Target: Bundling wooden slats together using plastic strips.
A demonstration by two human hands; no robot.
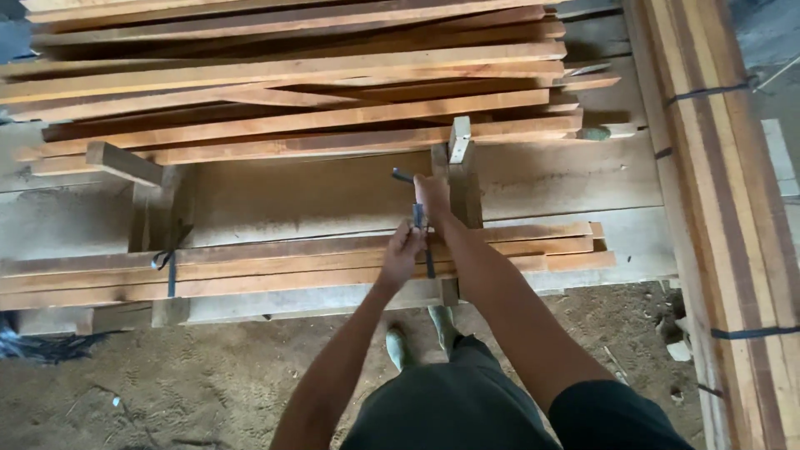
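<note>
Closed grip of the left hand (402, 250) and right hand (432, 194) holds a dark metal clamp (422, 218), its long axis pointing away, across the stacked boards (250, 271).

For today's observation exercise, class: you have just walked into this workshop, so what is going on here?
A person stands at a wooden workbench and works a dark metal clamp with both hands. The left hand grips its bar low down; the right hand is on the upper end near the handle. The clamp sits over a flat row of long planks at the bench's front edge. A second clamp sits further left. More planks lie in a loose pile behind.
</note>
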